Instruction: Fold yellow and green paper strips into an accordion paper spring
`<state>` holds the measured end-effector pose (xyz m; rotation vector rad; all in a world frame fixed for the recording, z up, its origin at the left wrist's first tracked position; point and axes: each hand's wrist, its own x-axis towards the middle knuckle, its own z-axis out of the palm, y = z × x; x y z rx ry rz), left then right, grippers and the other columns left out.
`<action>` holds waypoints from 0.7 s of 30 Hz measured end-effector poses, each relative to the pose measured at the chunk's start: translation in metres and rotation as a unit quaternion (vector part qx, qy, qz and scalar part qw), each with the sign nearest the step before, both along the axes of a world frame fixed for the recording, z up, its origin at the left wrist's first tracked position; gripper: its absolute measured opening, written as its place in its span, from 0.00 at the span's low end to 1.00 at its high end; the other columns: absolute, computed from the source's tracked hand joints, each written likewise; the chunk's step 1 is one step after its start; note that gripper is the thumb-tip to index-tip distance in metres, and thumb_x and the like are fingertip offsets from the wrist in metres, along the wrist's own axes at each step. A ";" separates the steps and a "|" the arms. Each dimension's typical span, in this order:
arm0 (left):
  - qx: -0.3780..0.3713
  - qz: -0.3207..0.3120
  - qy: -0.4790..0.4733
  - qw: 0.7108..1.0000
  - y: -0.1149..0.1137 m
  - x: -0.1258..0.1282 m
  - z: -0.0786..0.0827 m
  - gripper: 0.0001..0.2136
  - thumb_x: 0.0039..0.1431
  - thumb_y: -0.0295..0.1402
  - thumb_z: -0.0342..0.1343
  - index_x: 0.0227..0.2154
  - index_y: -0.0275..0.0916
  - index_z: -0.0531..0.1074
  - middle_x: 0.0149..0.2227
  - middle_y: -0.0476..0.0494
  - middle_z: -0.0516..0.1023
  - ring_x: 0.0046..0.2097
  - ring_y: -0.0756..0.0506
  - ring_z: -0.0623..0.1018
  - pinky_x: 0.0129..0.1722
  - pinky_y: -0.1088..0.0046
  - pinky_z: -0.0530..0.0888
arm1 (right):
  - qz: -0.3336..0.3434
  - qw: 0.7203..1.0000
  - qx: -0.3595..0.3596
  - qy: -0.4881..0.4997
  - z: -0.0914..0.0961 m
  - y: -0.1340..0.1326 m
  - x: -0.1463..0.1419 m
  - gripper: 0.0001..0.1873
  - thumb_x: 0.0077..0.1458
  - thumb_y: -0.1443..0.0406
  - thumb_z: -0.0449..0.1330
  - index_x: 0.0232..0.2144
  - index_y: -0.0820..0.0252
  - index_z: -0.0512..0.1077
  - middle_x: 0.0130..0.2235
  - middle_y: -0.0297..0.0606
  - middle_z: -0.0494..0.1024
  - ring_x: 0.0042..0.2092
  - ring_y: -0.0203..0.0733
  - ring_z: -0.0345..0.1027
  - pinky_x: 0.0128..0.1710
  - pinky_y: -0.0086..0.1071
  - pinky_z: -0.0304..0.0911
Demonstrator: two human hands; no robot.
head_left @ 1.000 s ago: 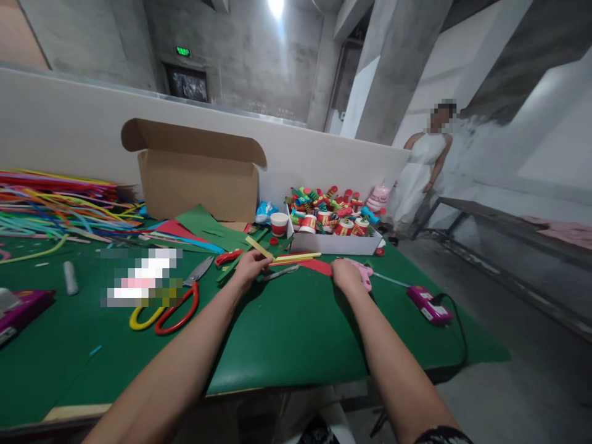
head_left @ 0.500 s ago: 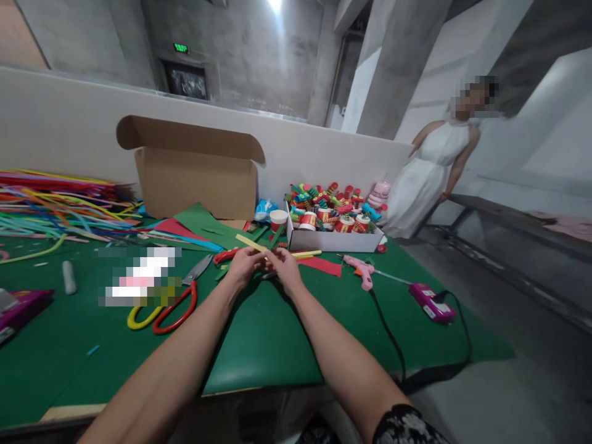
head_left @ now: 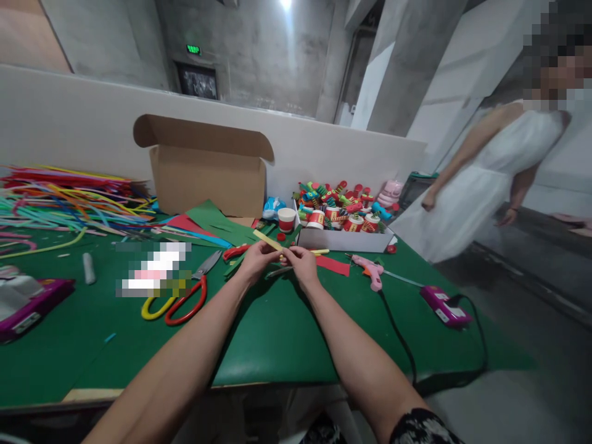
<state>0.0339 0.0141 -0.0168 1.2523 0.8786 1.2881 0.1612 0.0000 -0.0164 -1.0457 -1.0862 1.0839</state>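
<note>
Left of the pink glue gun [head_left: 374, 275], the left hand [head_left: 259, 260] is pinching a yellow strip [head_left: 267, 239], whose long axis is slanting nearer and toward the gun; the right hand [head_left: 302, 265], closer to the gun, is meeting the left, though whether it is gripping the strip I cannot tell

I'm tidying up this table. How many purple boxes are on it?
2. One purple box sits right of the pink glue gun; the other purple box is at the left edge, partly cut off.
</note>
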 end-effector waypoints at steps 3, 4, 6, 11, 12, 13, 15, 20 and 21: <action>0.060 0.023 0.121 0.991 0.002 -0.002 -0.002 0.12 0.37 0.39 0.63 0.23 0.37 0.72 0.22 0.48 0.72 0.25 0.49 0.69 0.28 0.73 0.65 | -0.056 0.998 0.025 0.024 0.007 0.004 0.010 0.15 0.38 0.55 0.64 0.22 0.61 0.70 0.18 0.28 0.71 0.22 0.34 0.66 0.29 0.30 0.67; 0.083 0.026 0.186 0.979 0.003 -0.003 -0.004 0.11 0.37 0.39 0.63 0.20 0.38 0.71 0.20 0.48 0.70 0.24 0.49 0.67 0.27 0.74 0.63 | -0.072 0.996 0.031 0.040 0.009 0.005 0.013 0.15 0.38 0.55 0.64 0.22 0.61 0.70 0.18 0.28 0.71 0.22 0.33 0.66 0.29 0.30 0.67; 0.122 0.012 0.298 0.947 0.002 -0.004 -0.007 0.09 0.36 0.38 0.64 0.16 0.39 0.71 0.18 0.49 0.68 0.23 0.49 0.65 0.25 0.74 0.60 | -0.091 0.993 0.029 0.065 0.011 0.007 0.018 0.15 0.38 0.55 0.64 0.22 0.61 0.69 0.18 0.28 0.70 0.21 0.32 0.65 0.28 0.29 0.67; 0.179 -0.059 0.399 0.898 -0.001 0.004 -0.012 0.03 0.41 0.31 0.59 0.19 0.37 0.72 0.20 0.49 0.71 0.26 0.48 0.68 0.28 0.75 0.62 | -0.048 0.996 0.026 0.072 0.010 0.005 0.012 0.17 0.36 0.54 0.65 0.22 0.62 0.69 0.18 0.28 0.71 0.21 0.31 0.64 0.27 0.28 0.66; 0.191 -0.068 0.396 0.896 -0.002 0.007 -0.012 0.03 0.42 0.31 0.58 0.21 0.37 0.73 0.22 0.48 0.72 0.27 0.48 0.69 0.29 0.75 0.63 | -0.034 0.997 0.028 0.070 0.009 0.003 0.009 0.16 0.37 0.54 0.65 0.22 0.61 0.69 0.19 0.28 0.71 0.21 0.31 0.64 0.27 0.28 0.66; 0.201 -0.071 0.385 0.898 -0.002 0.009 -0.012 0.04 0.44 0.31 0.56 0.23 0.36 0.73 0.25 0.47 0.74 0.29 0.48 0.70 0.31 0.74 0.64 | -0.023 0.997 0.029 0.070 0.009 0.003 0.008 0.16 0.37 0.55 0.65 0.22 0.61 0.69 0.19 0.28 0.71 0.22 0.32 0.64 0.27 0.28 0.65; 0.215 -0.048 0.346 0.912 -0.001 0.012 -0.011 0.06 0.47 0.32 0.54 0.26 0.36 0.74 0.29 0.45 0.75 0.32 0.47 0.72 0.34 0.73 0.66 | -0.012 0.997 0.027 0.073 0.008 0.002 0.006 0.16 0.37 0.55 0.65 0.22 0.61 0.69 0.19 0.29 0.71 0.22 0.32 0.65 0.26 0.28 0.65; 0.153 0.037 0.241 0.958 0.002 0.004 -0.005 0.10 0.50 0.38 0.52 0.27 0.37 0.73 0.28 0.45 0.76 0.32 0.46 0.73 0.35 0.71 0.68 | -0.016 0.995 0.022 0.091 0.001 0.005 0.006 0.15 0.36 0.56 0.65 0.22 0.60 0.69 0.19 0.29 0.72 0.23 0.34 0.66 0.27 0.29 0.67; 0.120 0.034 0.196 0.973 0.002 0.002 -0.003 0.11 0.50 0.39 0.53 0.28 0.36 0.73 0.27 0.45 0.75 0.31 0.46 0.73 0.34 0.71 0.68 | -0.015 0.996 0.018 0.089 0.000 0.006 0.005 0.15 0.36 0.56 0.65 0.23 0.60 0.68 0.20 0.28 0.71 0.23 0.34 0.67 0.27 0.30 0.67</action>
